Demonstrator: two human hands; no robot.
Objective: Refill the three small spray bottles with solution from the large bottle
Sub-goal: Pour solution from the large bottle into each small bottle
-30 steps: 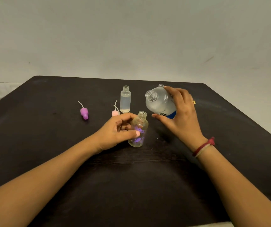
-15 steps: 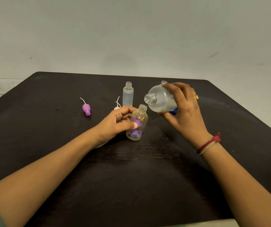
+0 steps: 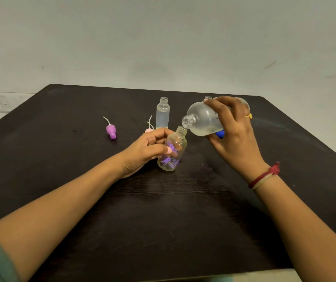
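My right hand [image 3: 232, 135] grips the large clear bottle [image 3: 202, 120], tipped on its side with its open mouth pointing left, just above the neck of a small bottle. My left hand [image 3: 146, 150] holds that small bottle with purple print [image 3: 173, 151], open and leaning to the right on the dark table [image 3: 163, 210]. A second small bottle [image 3: 163, 112], uncapped and holding clear liquid, stands upright behind them. The neck of a third small bottle [image 3: 208, 97] peeks out behind the large bottle.
A purple spray cap with its tube [image 3: 111, 131] lies on the table to the left. A pink spray cap [image 3: 148, 129] lies behind my left hand. A blue cap [image 3: 220, 133] shows under the large bottle. A pale wall stands behind the table's far edge.
My right hand has tipped the large bottle further over and brought its mouth down to the small bottle's neck. My left hand has leaned the small bottle toward it.
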